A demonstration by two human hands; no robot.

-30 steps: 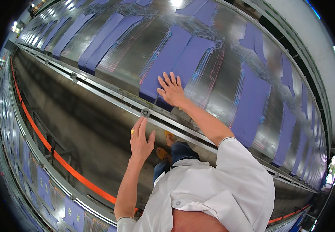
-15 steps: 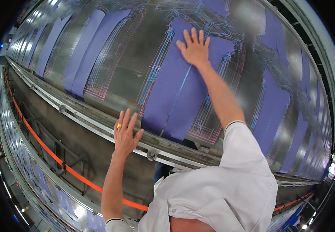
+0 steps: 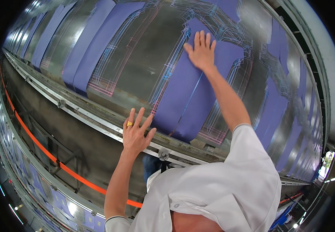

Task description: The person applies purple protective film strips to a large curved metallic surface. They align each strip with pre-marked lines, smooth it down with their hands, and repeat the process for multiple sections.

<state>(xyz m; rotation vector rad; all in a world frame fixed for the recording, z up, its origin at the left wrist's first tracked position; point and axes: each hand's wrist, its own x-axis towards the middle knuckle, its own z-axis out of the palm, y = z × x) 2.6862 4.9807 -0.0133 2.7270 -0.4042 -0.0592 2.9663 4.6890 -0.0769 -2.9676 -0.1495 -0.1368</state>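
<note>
Two purple fabric panels (image 3: 175, 92) lie side by side on the dark printing table, a thin gap running between their long edges. My right hand (image 3: 201, 54) rests flat near their far end, fingers spread, partly covering the far end of that gap. Over the table's near rail, just left of the panels' near end, is my left hand (image 3: 136, 133). Its fingers are spread and it holds nothing; whether it touches the rail I cannot tell. A yellow ring (image 3: 129, 123) sits on one of its fingers.
Blue and pink outline marks (image 3: 115, 50) cover the table surface (image 3: 144, 58). More purple panels (image 3: 98, 50) lie to the left and others (image 3: 272, 112) to the right. A metal rail (image 3: 94, 118) edges the table, and an orange strip (image 3: 78, 178) runs behind at lower left.
The view has shifted slightly, so the table and panels appear farther right. Both hands keep nearly the same places by the panels, and neither has taken hold of anything.
</note>
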